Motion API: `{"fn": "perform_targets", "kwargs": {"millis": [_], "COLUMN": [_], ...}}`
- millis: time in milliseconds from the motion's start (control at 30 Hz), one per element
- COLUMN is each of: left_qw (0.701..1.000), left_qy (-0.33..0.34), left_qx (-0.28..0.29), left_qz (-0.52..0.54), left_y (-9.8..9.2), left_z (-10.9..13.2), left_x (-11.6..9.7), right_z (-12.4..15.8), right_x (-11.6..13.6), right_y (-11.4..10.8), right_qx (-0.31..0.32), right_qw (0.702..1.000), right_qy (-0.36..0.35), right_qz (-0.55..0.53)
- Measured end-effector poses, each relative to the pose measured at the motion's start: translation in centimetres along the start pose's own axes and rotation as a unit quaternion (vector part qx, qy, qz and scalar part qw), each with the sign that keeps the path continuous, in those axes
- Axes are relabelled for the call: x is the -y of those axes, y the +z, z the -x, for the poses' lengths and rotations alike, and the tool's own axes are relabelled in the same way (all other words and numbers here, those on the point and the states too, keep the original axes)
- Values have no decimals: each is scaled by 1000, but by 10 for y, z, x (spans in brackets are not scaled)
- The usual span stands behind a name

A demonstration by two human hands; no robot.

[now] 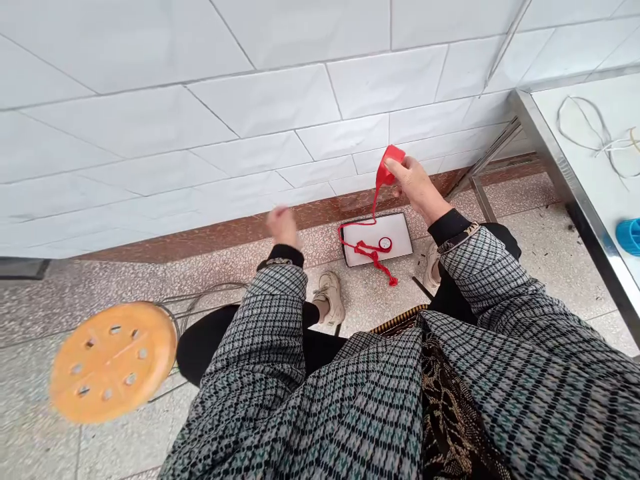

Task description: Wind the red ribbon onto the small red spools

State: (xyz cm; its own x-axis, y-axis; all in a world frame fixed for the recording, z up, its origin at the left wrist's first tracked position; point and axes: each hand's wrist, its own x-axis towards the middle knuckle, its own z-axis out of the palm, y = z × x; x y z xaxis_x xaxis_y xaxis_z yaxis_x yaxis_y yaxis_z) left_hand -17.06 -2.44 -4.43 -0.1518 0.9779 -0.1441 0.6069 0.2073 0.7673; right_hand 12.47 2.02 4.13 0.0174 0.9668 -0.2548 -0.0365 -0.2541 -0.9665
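Note:
My right hand (414, 187) is raised in front of me with its fingers closed on a red ribbon (386, 170), folded into a loop at the top. The ribbon hangs down in a long strand to a knotted red tangle (373, 252) lying on a white tray (397, 230) on the floor, next to a small red and white spool (385, 243). My left hand (281, 225) is held out lower to the left, away from the ribbon, and is smeared by motion. Both sleeves are checked grey.
An orange round stool (113, 360) with holes stands at the lower left. A steel table (575, 180) runs along the right, carrying white cord (597, 137) and a blue object (630, 235). A white tiled wall rises ahead, speckled floor below. My shoes (330, 297) rest near the tray.

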Motion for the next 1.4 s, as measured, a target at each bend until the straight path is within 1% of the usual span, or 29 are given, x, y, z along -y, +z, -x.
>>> {"fn": "perform_targets", "kwargs": {"millis": [67,100,133,167,200,233,333,400,500,567,633,700,800,867,900,1000,1067,1100,1167,1267,1333,1400], "left_qw": [996,982,961,941,923,912,896,888,881,880,880,881,873,863,858,851,852,854,855,843,840,847], "left_qy": [16,49,74,91,101,105,102,102,107,104,104,111,119,120,114,55,15,8,18,44,57,74], "left_qx": [-25,14,51,74,88,92,73,67,68,50,17,-10,-23,-5,16,102,134,135,117,93,102,118], "left_qz": [81,184,262,319,361,387,426,442,456,462,463,459,472,491,500,512,506,503,505,527,530,513], "left_y": [26,39,50,59,66,70,75,77,82,87,90,93,92,91,90,90,91,92,94,95,95,96], "left_z": [-7,-7,-6,-3,0,3,6,4,1,1,1,2,2,3,5,10,14,15,16,16,16,16], "left_x": [-33,-50,-66,-80,-92,-101,-115,-119,-124,-126,-127,-127,-128,-130,-131,-134,-134,-133,-131,-128,-127,-127], "right_z": [-2,-4,-6,-8,-10,-12,-17,-19,-21,-21,-19,-16,-12,-11,-12,-13,-15,-15,-16,-18,-18,-17], "right_x": [-4,-5,-7,-9,-10,-11,-12,-13,-14,-15,-14,-13,-10,-10,-10,-10,-9,-9,-9,-11,-13,-13], "right_y": [7,9,12,14,15,16,15,13,10,9,10,10,11,11,11,9,6,4,0,-4,-4,-3], "right_qx": [6,7,6,5,2,-3,-19,-37,-68,-74,-66,-56,-54,-55,-55,-48,-41,-38,-33,-21,-15,-8], "right_qw": [1000,999,998,997,996,994,986,982,981,984,991,996,997,997,997,997,997,997,996,994,992,990], "right_qy": [-23,-36,-49,-62,-77,-91,-126,-127,-110,-93,-60,-13,32,39,42,58,66,66,62,64,82,101], "right_qz": [11,18,26,37,50,65,110,133,146,136,103,68,43,42,40,17,-10,-24,-50,-81,-92,-101]}}
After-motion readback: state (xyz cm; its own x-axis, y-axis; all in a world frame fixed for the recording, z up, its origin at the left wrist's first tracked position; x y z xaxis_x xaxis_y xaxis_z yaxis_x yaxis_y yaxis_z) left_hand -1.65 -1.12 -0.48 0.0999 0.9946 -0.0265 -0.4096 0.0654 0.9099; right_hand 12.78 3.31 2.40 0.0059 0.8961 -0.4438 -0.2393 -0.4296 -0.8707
